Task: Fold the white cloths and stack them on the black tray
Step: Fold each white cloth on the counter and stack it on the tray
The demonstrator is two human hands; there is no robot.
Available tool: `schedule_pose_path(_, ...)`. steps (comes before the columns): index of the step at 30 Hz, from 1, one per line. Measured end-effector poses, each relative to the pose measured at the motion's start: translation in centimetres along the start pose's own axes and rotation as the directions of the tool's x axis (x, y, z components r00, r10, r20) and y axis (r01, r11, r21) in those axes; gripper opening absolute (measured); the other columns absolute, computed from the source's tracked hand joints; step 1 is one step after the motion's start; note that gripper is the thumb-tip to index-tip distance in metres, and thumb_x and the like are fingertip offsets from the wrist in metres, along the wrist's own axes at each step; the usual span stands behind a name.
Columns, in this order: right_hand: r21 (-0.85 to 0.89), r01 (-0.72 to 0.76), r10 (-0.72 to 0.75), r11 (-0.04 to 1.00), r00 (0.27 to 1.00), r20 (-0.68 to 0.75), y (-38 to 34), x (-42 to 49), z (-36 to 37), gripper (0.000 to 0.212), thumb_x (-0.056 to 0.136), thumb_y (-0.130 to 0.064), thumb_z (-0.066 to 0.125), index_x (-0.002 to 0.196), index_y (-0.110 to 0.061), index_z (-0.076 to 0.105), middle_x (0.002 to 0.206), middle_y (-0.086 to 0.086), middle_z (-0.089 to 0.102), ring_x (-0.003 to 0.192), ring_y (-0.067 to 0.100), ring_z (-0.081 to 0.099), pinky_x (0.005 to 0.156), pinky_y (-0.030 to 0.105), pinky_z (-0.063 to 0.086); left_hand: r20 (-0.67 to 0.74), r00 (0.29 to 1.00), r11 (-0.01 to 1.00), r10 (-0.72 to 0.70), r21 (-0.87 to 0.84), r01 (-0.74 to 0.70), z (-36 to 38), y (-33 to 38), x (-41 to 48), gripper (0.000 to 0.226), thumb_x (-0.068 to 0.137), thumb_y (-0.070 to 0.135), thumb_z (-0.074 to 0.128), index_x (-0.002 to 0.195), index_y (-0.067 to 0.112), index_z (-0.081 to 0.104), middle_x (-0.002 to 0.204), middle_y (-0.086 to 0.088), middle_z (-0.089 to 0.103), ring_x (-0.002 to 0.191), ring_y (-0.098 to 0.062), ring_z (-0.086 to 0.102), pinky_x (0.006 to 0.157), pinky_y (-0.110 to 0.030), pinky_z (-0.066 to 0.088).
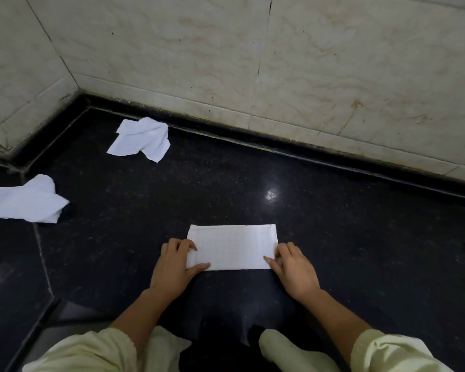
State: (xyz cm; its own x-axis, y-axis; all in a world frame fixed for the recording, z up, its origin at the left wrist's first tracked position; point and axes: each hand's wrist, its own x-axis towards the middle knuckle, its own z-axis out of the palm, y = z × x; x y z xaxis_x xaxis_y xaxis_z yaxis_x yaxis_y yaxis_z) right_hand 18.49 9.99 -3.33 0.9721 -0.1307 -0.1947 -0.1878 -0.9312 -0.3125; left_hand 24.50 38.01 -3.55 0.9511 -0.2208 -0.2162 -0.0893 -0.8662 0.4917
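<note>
My left grip [175, 260] and right grip [293, 267] pinch the short ends of a flat, folded rectangular cloth [232, 247] on the glossy speckled black counter [333, 251]; two crumpled cloths [141, 139] lie far left.

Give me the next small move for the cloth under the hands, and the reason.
Probably fold it in half sideways, left end over right. The cloth lies flat as a long rectangle, left hand and right hand pinning its short ends. No tray is in view.
</note>
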Motion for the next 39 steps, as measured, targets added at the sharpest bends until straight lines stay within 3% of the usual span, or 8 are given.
schedule_pose_path(3,0.215,-0.248,0.241,0.945,0.969,0.060,-1.1,0.7,-1.0,0.033,0.087,-0.045,0.064,0.092,-0.017,0.047,0.099,-0.003,0.050,0.089,0.014,0.052,0.071,0.029,0.048,0.056,0.998,0.998,-0.028,-0.053,0.031,-0.5,0.0,0.3,0.047,0.079,0.053,0.069,0.115,0.030,0.050,0.118,0.006,0.040,0.110,-0.009,0.037,0.088,-0.025,0.045)
schedule_pose_path(10,0.244,-0.515,0.472,0.822,0.855,0.216,-2.6,2.6,-2.1,0.072,0.077,-0.037,0.078,0.130,-0.002,0.043,0.126,0.012,0.052,0.112,0.027,0.056,0.084,0.038,0.052,0.106,0.991,0.990,-0.087,-0.102,0.098,-1.0,0.3,0.8,0.049,0.074,0.045,0.077,0.113,0.030,0.051,0.119,0.005,0.039,0.117,-0.013,0.036,0.096,-0.028,0.043)
schedule_pose_path(14,0.269,-0.593,0.512,0.759,0.799,0.317,-3.0,3.3,-2.7,0.034,0.078,-0.027,0.079,0.089,-0.009,0.051,0.098,0.007,0.059,0.085,0.020,0.059,0.069,0.032,0.051,0.094,0.991,0.986,-0.096,-0.126,0.107,-1.1,0.3,0.6,0.049,0.072,0.046,0.078,0.111,0.031,0.052,0.117,0.006,0.039,0.115,-0.012,0.036,0.093,-0.027,0.042)
schedule_pose_path(17,0.351,-0.612,0.505,0.709,0.787,0.353,-3.1,3.6,-2.8,0.033,0.079,-0.018,0.077,0.077,-0.013,0.044,0.090,0.005,0.057,0.082,0.019,0.058,0.072,0.031,0.052,0.077,0.993,0.986,-0.087,-0.139,0.097,-1.0,0.3,0.4,0.048,0.072,0.045,0.078,0.110,0.030,0.053,0.114,0.009,0.038,0.113,-0.011,0.036,0.091,-0.024,0.040)
schedule_pose_path(22,0.491,-0.685,0.500,0.538,0.729,0.468,-3.3,3.7,-2.8,0.039,0.080,-0.016,0.070,0.113,0.000,0.057,0.103,0.010,0.061,0.083,0.020,0.058,0.056,0.025,0.044,0.077,0.993,0.985,-0.087,-0.142,0.097,-1.1,0.3,0.3,0.046,0.072,0.045,0.078,0.108,0.031,0.052,0.114,0.011,0.037,0.110,-0.008,0.034,0.090,-0.024,0.039)
schedule_pose_path(28,0.653,-0.641,0.526,0.403,0.746,0.408,-3.1,3.7,-2.8,0.014,0.082,-0.014,0.068,0.083,-0.003,0.060,0.089,0.012,0.063,0.069,0.019,0.056,0.056,0.027,0.045,0.090,0.993,0.978,-0.078,-0.185,0.094,-1.0,-0.1,0.3,0.043,0.074,0.043,0.078,0.107,0.030,0.054,0.112,0.010,0.037,0.108,-0.009,0.033,0.091,-0.023,0.037)
schedule_pose_path(32,0.715,-0.642,0.552,0.277,0.716,0.428,-2.9,3.6,-3.0,0.012,0.084,-0.011,0.068,0.079,-0.004,0.060,0.084,0.012,0.062,0.069,0.021,0.057,0.052,0.029,0.045,0.082,0.989,0.925,-0.122,-0.351,0.143,-1.2,-0.8,0.8,0.027,0.078,0.031,0.077,0.100,0.025,0.063,0.109,0.004,0.049,0.102,-0.012,0.050,0.082,-0.019,0.040)
schedule_pose_path(39,0.758,-0.475,0.424,0.446,0.859,0.288,-4.6,3.7,-3.8,0.013,0.081,-0.008,0.065,0.070,-0.012,0.059,0.079,0.006,0.064,0.072,0.019,0.058,0.060,0.029,0.045,0.095,0.982,0.866,-0.163,-0.463,0.189,-1.2,-1.7,1.1,0.028,0.074,0.012,0.080,0.098,0.021,0.067,0.102,0.004,0.058,0.097,-0.012,0.056,0.071,-0.012,0.039)
